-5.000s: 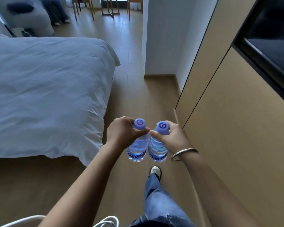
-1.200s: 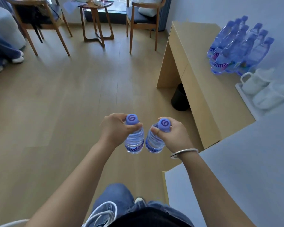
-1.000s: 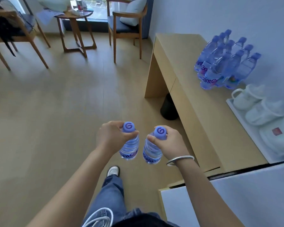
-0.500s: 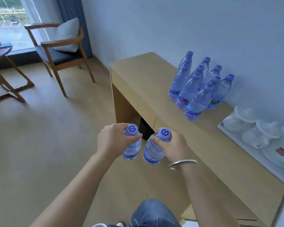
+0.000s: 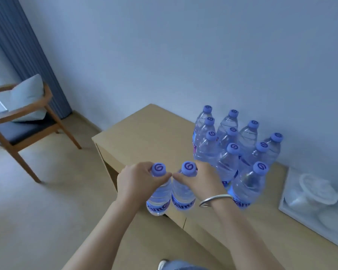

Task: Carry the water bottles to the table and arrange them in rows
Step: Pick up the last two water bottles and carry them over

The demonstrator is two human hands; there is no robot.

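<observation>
My left hand (image 5: 134, 181) grips the neck of one clear water bottle (image 5: 159, 199) with a purple cap. My right hand (image 5: 200, 181) grips a second such bottle (image 5: 183, 197) the same way. Both bottles hang upright side by side over the front edge of the light wooden table (image 5: 150, 133). Several matching bottles (image 5: 227, 160) stand in rows on the table against the wall, just right of my right hand.
A white tray (image 5: 285, 193) with white cups lies on the table at the right. A wooden armchair (image 5: 25, 121) with a pale cushion stands at the left by a blue curtain (image 5: 27, 55). The wall runs behind the table.
I have come up to the table and turned toward the wall. The two bottles in my hands now hang at the table's front edge, close to the standing rows.
</observation>
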